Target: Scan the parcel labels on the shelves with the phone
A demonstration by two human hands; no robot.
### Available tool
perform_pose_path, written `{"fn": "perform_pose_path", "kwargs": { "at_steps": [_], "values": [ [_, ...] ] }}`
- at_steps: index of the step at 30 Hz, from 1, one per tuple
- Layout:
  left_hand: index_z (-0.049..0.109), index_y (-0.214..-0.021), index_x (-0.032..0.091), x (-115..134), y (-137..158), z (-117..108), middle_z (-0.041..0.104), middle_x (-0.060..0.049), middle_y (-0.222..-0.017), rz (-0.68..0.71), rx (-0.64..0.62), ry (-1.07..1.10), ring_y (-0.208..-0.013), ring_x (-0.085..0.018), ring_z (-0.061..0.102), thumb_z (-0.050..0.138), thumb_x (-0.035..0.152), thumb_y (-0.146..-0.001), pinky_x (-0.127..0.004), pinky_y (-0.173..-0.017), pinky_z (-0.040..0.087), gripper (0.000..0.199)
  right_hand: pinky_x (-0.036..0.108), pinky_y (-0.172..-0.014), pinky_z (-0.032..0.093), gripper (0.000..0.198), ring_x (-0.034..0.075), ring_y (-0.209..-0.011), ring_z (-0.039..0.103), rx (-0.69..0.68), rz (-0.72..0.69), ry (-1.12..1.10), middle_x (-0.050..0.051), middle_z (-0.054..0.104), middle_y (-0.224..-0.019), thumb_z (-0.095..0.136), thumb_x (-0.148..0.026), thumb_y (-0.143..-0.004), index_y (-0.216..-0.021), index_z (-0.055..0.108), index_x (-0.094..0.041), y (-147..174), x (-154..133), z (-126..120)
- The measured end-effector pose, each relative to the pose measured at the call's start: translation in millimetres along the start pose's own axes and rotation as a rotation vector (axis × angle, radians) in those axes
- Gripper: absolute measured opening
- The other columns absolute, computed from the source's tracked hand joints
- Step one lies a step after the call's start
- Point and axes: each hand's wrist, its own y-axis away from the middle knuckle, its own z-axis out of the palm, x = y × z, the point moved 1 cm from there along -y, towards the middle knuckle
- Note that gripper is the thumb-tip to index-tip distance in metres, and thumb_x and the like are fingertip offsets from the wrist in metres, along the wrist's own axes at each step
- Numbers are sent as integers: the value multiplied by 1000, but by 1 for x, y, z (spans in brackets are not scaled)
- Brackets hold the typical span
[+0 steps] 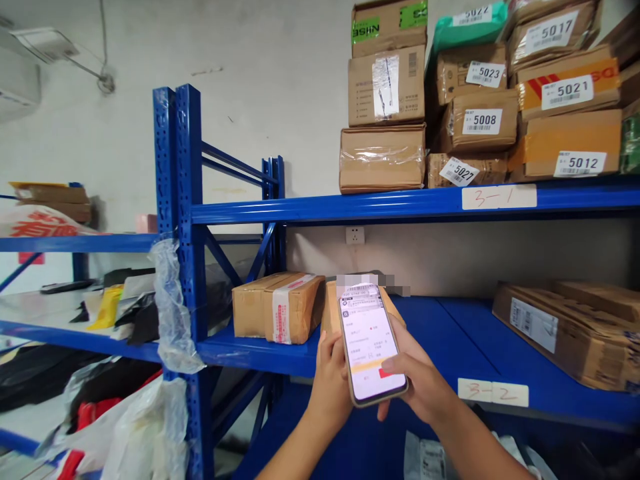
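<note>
Both hands hold a phone [372, 343] just in front of the blue shelf [440, 327], the left hand [330, 380] with fingers wrapped around its left edge and the right hand [420, 383] cupping the right edge, thumb over the screen. It looks light, rigid, smooth and breakable, best gripped by its long edges. The small box [333, 307] behind the phone is mostly hidden, its label blurred, and the screen text is unreadable.
</note>
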Motion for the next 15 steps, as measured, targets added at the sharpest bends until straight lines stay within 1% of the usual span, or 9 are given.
{"fn": "perform_pose_path", "kwargs": {
  "at_steps": [3,5,8,9,11,13,15],
  "values": [
    [60,-132,29,2,-10,-16,59,-12,-126,28,-9,-21,-122,-35,50,64,16,-81,-63,-106,44,52,26,-43,62,88,21,-73,75,-5,-30,28,11,69,-123,64,-9,-65,-145,32,-27,8,0,-7],
    [55,-134,25,2,-16,-28,56,-13,-126,51,-31,-10,-121,-33,48,62,12,-78,-59,-103,48,58,26,-44,62,91,21,-72,74,22,-35,58,11,70,-121,63,-8,-65,-147,28,-27,13,0,-12],
    [44,-141,20,4,-22,-40,53,-13,-125,87,-66,-12,-120,-30,46,58,4,-73,-51,-101,52,71,27,-44,62,95,23,-76,75,68,-50,97,11,72,-116,64,-8,-66,-149,22,-27,22,-3,-20],
    [40,-142,19,6,-23,-41,52,-14,-126,90,-68,-38,-120,-30,46,57,3,-71,-52,-102,52,75,27,-44,62,96,24,-78,75,80,-54,103,11,73,-115,65,-9,-66,-150,21,-26,26,-4,-23],
    [34,-145,18,12,-26,-40,50,-15,-128,66,-48,-139,-121,-33,46,55,1,-68,-60,-106,46,81,27,-46,62,97,26,-79,75,98,-62,85,13,74,-112,69,-14,-68,-151,20,-24,35,-7,-28],
    [32,-146,19,17,-28,-34,49,-16,-128,23,3,-225,-122,-36,48,52,0,-64,-68,-108,41,87,28,-46,61,101,27,-78,75,119,-82,31,14,74,-114,72,-22,-70,-154,15,-24,47,-9,-34],
    [31,-147,23,20,-29,-25,48,-16,-126,2,53,-225,-120,-38,49,51,-1,-59,-68,-109,41,94,30,-46,60,107,28,-77,75,155,-117,-17,16,73,-116,72,-30,-72,-157,8,-24,61,-8,-43]
  ]
}}
